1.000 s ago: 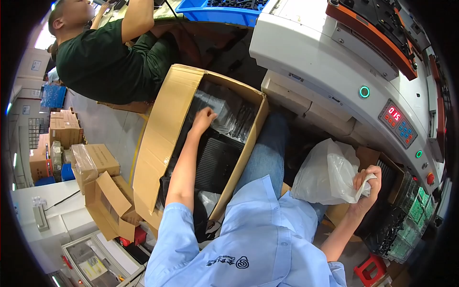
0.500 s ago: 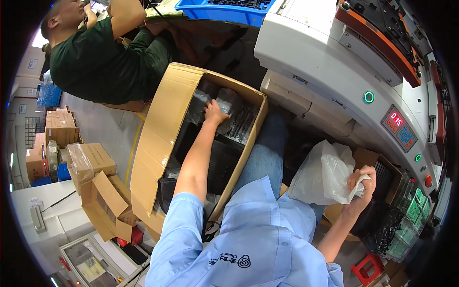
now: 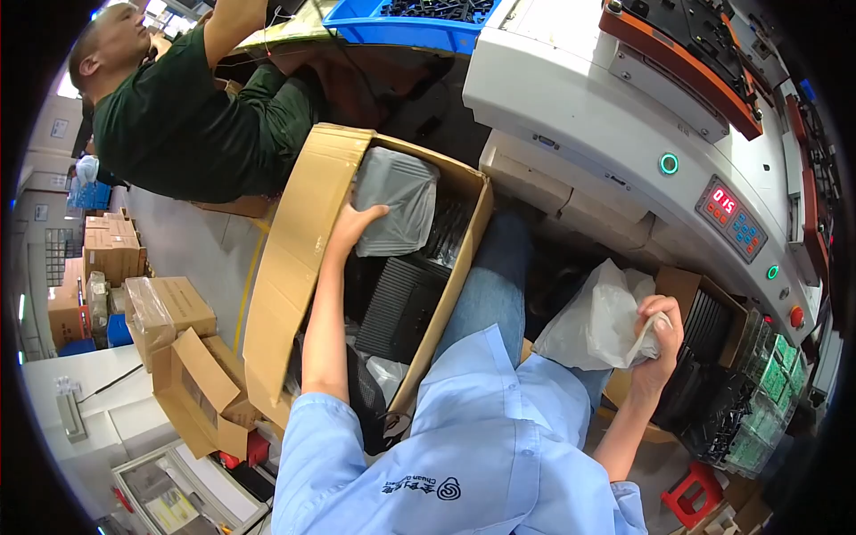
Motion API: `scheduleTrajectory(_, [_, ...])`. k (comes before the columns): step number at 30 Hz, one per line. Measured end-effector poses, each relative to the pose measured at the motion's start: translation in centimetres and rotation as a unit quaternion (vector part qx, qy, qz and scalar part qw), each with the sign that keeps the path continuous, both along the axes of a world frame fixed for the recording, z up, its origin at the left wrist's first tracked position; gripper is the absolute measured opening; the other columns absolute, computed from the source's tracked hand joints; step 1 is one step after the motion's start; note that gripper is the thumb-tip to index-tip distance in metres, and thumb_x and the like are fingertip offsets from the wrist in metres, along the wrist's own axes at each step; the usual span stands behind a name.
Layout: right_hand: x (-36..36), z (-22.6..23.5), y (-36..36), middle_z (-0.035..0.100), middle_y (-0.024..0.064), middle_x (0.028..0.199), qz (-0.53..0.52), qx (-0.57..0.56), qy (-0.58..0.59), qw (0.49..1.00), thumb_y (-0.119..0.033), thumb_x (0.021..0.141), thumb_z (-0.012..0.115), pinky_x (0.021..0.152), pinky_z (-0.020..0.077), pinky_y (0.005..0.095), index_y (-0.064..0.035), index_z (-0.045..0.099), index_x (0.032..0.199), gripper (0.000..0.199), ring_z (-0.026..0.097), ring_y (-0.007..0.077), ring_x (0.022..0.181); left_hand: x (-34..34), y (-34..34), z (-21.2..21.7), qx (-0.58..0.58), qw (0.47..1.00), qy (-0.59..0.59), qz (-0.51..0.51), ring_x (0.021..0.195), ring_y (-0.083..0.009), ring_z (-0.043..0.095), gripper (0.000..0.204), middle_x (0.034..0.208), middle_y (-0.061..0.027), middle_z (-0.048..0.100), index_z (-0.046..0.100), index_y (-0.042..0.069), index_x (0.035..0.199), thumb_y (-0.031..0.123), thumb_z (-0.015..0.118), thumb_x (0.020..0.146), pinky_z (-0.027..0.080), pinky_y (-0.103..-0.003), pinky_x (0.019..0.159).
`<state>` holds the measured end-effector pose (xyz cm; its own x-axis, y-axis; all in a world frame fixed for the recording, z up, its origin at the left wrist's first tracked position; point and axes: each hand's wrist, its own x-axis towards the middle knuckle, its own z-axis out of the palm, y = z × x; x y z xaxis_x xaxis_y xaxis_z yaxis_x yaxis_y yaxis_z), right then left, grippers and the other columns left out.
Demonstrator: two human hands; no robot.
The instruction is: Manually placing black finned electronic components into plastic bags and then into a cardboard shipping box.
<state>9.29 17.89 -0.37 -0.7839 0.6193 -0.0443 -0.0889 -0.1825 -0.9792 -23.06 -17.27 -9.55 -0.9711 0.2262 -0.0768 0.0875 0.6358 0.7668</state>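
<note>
My L hand [image 3: 357,227] is inside the big carton [image 3: 290,259], by its L wall: thumb spread wide from the fingers & lying over the near L edge of a plastic-wrapped dark pkg [image 3: 399,196]. Fingertips hidden, so can't tell if I've a firm grip or just a touch. That pkg sits at the far end of the carton, wrap creased along its side. Nearer end of same carton: ribbed black pcs [image 3: 401,303] & a crumpled clear bag [image 3: 387,374]. Btwn pkg and carton's R wall, more dark pcs in clear wrap, too small to make out.

My R hand [image 3: 660,334] is well apart, R of the carton, fist closed w/ the gathered edge of a white plastic bag [image 3: 584,316] bunched in it; bag hangs to the L of that fist, contents can't be seen. My jeans leg [image 3: 486,285] runs just beside carton's R wall, btwn it & the bag.

Beyond carton, to the R: white machine [image 3: 571,89] w/ lit red display. Beyond, straight up: blue bin [image 3: 406,34] of small black pcs. L & beyond: co-worker in dk green tee [image 3: 178,134], seated. L of carton, near: smaller open box [image 3: 201,383]. Far R, near end: red stool [image 3: 694,495].
</note>
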Motion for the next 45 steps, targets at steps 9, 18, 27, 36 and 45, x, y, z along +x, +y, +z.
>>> scheduleTrajectory(9, [-3.6, -0.4, -3.6, 0.056, 0.0006, 0.08, 0.093, 0.001, -0.126, 0.988, -0.022, 0.085, 0.061, 0.072, 0.0369, 0.0222, -0.0071, 0.053, 0.077, 0.019, 0.048, 0.0067, 0.077, 4.5, -0.5, 4.4, 0.409, 0.909, -0.074, 0.043, 0.104, -0.0241, 0.055, 0.061, 0.113, -0.0127, 0.057, 0.048, -0.001, 0.122, 0.024, 0.066, 0.069, 0.042, -0.034, 0.093])
scheduleTrajectory(18, [-8.2, 0.4, -7.1, 0.06, 0.003, 0.098, 0.242, 0.041, -0.072, 0.967, -0.021, 0.088, 0.06, 0.08, 0.0429, 0.0226, -0.0021, 0.061, 0.109, 0.028, 0.057, 0.01, 0.091, 11.3, 5.2, 7.1, 0.68, 0.633, -0.371, 0.008, 0.087, -0.0255, 0.064, 0.061, 0.1, -0.0135, 0.065, 0.059, 0.0, 0.111, 0.044, 0.064, 0.07, 0.054, -0.037, 0.079])
scheduleTrajectory(27, [-6.2, 0.4, -7.2, 0.056, 0.0041, 0.107, 0.284, -0.002, -0.077, 0.956, -0.04, 0.087, 0.062, 0.086, 0.0393, 0.0253, 0.0012, 0.051, 0.121, 0.055, 0.052, 0.0114, 0.096, 16.9, 8.9, 3.7, 0.612, 0.637, -0.467, 0.024, 0.079, -0.0205, 0.066, 0.063, 0.098, -0.0112, 0.066, 0.055, 0.005, 0.119, 0.059, 0.042, 0.089, 0.057, -0.032, 0.068])
scheduleTrajectory(36, [-3.6, 1.8, -6.6, 0.058, 0.0106, 0.097, 0.193, 0.243, -0.087, 0.947, -0.03, 0.082, 0.063, 0.081, 0.0415, 0.0296, 0.003, 0.056, 0.112, 0.045, 0.054, 0.0186, 0.091, 17.7, 10.0, 0.9, 0.688, 0.503, -0.515, -0.088, 0.1, -0.0265, 0.062, 0.059, 0.114, -0.0147, 0.061, 0.053, 0.005, 0.123, 0.053, 0.041, 0.092, 0.05, -0.04, 0.089])
scheduleTrajectory(45, [-1.9, 1.8, -6.2, 0.063, 0.0049, 0.091, 0.03, 0.289, -0.194, 0.937, -0.014, 0.082, 0.062, 0.075, 0.0429, 0.0237, 0.0044, 0.059, 0.109, 0.033, 0.054, 0.0098, 0.082, 16.9, 10.0, 1.8, 0.564, 0.681, -0.45, -0.124, 0.119, -0.0195, 0.048, 0.062, 0.133, -0.0088, 0.047, 0.032, 0.008, 0.14, 0.051, 0.028, 0.096, 0.04, -0.036, 0.101])
